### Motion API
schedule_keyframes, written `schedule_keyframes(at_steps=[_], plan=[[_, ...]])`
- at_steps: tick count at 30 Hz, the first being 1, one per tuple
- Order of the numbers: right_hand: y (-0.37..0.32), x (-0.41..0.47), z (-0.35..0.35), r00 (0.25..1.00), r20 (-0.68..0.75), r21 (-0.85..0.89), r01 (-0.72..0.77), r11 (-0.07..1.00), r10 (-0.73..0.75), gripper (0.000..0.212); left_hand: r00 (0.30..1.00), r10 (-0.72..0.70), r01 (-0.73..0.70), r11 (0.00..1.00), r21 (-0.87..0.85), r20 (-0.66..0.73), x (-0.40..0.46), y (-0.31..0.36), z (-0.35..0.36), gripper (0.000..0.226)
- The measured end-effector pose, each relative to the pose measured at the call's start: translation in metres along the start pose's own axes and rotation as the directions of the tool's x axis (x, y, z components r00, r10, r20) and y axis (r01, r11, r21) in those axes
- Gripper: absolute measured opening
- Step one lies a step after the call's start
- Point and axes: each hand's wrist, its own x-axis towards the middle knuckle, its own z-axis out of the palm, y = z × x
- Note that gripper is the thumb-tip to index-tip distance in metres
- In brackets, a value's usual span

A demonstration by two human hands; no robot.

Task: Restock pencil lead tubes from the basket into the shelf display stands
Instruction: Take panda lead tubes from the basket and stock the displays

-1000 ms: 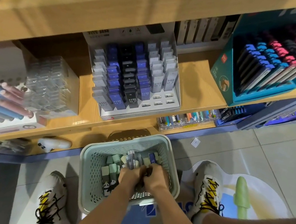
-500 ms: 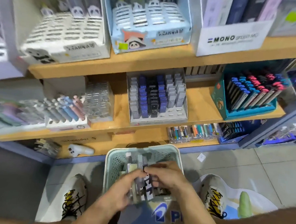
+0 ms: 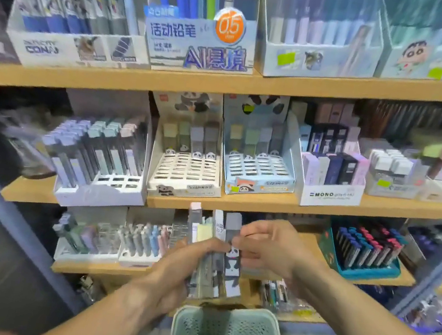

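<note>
Head view, looking at wooden shelves: the left hand [image 3: 187, 264] has its grip curled round a fanned bundle of slim grey and pale pencil lead tubes [image 3: 214, 251], held upright above the pale green perforated plastic basket [image 3: 227, 325]. The right hand [image 3: 268, 249] pinches one grey tube with a panda print [image 3: 232, 250] at the bundle's right edge. More tubes lie inside the basket. Above the basket, on the middle wooden shelf [image 3: 237, 202], stand a white panda-printed display stand [image 3: 186, 168] and, just beside it, a light blue panda stand [image 3: 259, 169], each holding only a back row of tubes.
</note>
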Motion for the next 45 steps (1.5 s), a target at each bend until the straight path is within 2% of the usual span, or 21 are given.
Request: schedule_keyframes(at_steps=[2,6,9,13,22,27,30,32,34,37,39,42,45], plan=[[-0.012,-0.001,0.003,0.998,-0.016,0.06,0.066,0.996,-0.065,0.021,0.996,0.082,-0.082,0.997,-0.005,0.014,-0.01,0.018,-0.001,0.089],[-0.027,0.001,0.01,0.984,-0.035,0.171,0.177,0.969,-0.174,0.019,0.974,0.22,-0.22,0.975,0.006,-0.048,-0.018,0.044,-0.007,0.041],[-0.024,0.003,0.018,0.967,-0.058,0.205,0.256,0.945,-0.249,0.029,0.968,0.237,-0.239,0.971,-0.009,-0.08,-0.017,0.046,-0.012,0.026],[-0.023,0.006,0.026,0.943,-0.09,0.151,0.331,0.931,-0.321,0.052,0.959,0.238,-0.242,0.97,-0.007,-0.151,-0.016,0.043,-0.014,0.027],[-0.03,0.005,0.027,0.907,-0.091,0.164,0.421,0.892,-0.411,0.053,0.94,0.287,-0.302,0.952,-0.056,-0.186,-0.015,0.048,-0.018,0.019],[-0.033,0.012,0.027,0.881,-0.124,0.186,0.472,0.862,-0.456,0.052,0.942,0.271,-0.286,0.957,-0.055,-0.199,-0.015,0.05,-0.023,0.029],[-0.051,0.023,0.026,0.85,-0.176,0.168,0.522,0.836,-0.496,0.05,0.939,0.258,-0.278,0.959,-0.057,-0.227,-0.017,0.053,-0.027,0.052],[-0.067,0.036,0.024,0.816,-0.21,0.114,0.567,0.816,-0.538,0.049,0.937,0.257,-0.277,0.959,-0.057,-0.235,-0.019,0.055,-0.029,0.058],[-0.084,0.053,0.022,0.746,-0.261,-0.004,0.634,0.774,-0.613,0.046,0.934,0.261,-0.283,0.957,-0.061,-0.242,-0.019,0.056,-0.031,0.054],[-0.103,0.082,0.023,0.592,-0.313,-0.311,0.675,0.669,-0.743,0.037,0.931,0.268,-0.294,0.953,-0.073,-0.246,-0.019,0.058,-0.033,0.049],[-0.111,0.096,0.026,0.533,-0.299,-0.48,0.633,0.607,-0.792,0.038,0.93,0.269,-0.296,0.952,-0.079,-0.249,-0.018,0.058,-0.035,0.045],[-0.113,0.109,0.031,0.521,-0.239,-0.611,0.576,0.544,-0.82,0.039,0.931,0.255,-0.285,0.955,-0.082,-0.26,-0.015,0.056,-0.037,0.049],[-0.105,0.117,0.032,0.507,-0.184,-0.64,0.589,0.494,-0.842,0.028,0.932,0.235,-0.273,0.956,-0.108,-0.278,-0.012,0.055,-0.039,0.046]])
